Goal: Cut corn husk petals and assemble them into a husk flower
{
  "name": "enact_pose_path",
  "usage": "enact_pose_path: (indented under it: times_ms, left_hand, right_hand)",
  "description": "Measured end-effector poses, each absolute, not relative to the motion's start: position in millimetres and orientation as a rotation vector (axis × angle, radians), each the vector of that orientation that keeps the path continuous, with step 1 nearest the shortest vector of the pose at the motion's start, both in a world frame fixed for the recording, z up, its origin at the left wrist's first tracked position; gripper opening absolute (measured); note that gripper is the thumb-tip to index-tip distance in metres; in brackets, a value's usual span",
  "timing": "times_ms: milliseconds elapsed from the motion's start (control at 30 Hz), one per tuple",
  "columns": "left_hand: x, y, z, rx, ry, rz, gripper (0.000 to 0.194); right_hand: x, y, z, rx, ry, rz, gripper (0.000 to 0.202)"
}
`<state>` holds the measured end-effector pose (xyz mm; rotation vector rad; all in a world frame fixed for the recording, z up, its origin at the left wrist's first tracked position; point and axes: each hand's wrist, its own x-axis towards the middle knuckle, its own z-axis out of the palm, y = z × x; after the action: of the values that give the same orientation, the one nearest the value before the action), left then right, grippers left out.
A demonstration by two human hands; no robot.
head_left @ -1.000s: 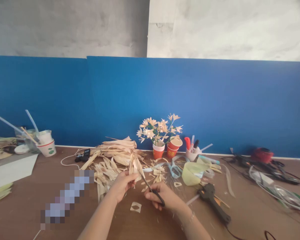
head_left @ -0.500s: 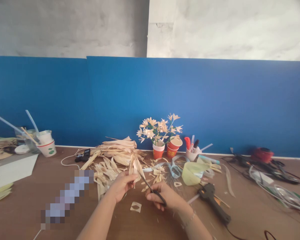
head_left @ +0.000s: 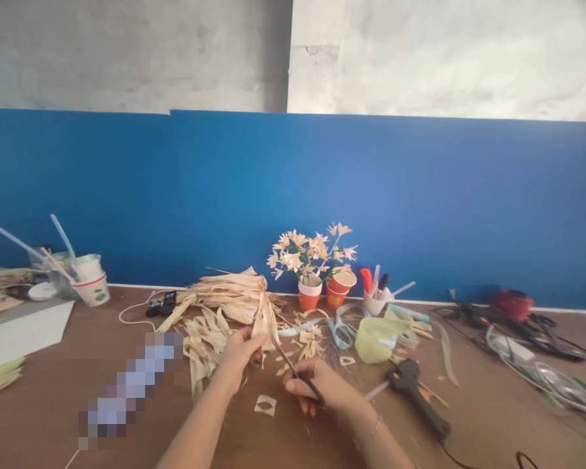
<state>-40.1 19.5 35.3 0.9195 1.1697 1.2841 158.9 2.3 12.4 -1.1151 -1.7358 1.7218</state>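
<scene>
My left hand (head_left: 244,355) pinches the lower end of a pale dried husk (head_left: 264,319), which stands up from the fingers in front of the husk pile (head_left: 229,286). In my right hand (head_left: 312,387) is a pair of dark scissors (head_left: 293,368), its blades pointing up and left, their tips close to the husk's right edge. Whether the tips touch the husk is too small to tell. On the table below the hands lies a small pale square with an oval hole (head_left: 265,405).
Husk flowers (head_left: 297,251) stand in red paper cups (head_left: 309,296) at the back. A cup of pens (head_left: 374,303) is beside them. A black glue gun (head_left: 417,397) lies right of my right hand, with cables (head_left: 517,365) beyond. White cups (head_left: 92,286) stand far left.
My left hand has shifted slightly left and up along with the husk, which has turned a little. My right hand and the scissors have barely moved.
</scene>
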Motion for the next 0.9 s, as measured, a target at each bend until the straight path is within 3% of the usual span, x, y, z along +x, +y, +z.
enact_pose_path:
  times_ms: [900]
  left_hand:
    - [-13.5, 10.7, 27.7, 0.651, 1.150, 1.394, 0.027]
  right_hand:
    - [138.9, -6.3, 16.3, -1.188, -1.667, 1.689, 0.053]
